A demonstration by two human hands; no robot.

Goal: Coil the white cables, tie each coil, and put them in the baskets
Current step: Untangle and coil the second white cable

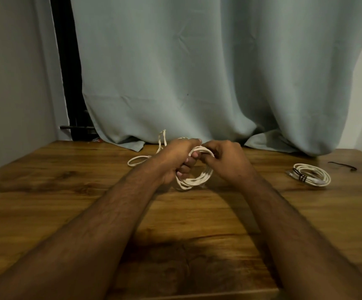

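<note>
A white cable coil hangs between both hands above the middle of the wooden table. My left hand grips the coil's left side with curled fingers. My right hand pinches the top strands of the same coil. The cable's loose tail trails left and back over the table, looping up toward the curtain. A second white coil, bound with a dark tie, lies flat at the right. No basket is in view.
A thin dark tie lies near the table's right edge beyond the bound coil. A pale green curtain hangs along the back edge of the table. A grey wall and a dark frame stand at the left.
</note>
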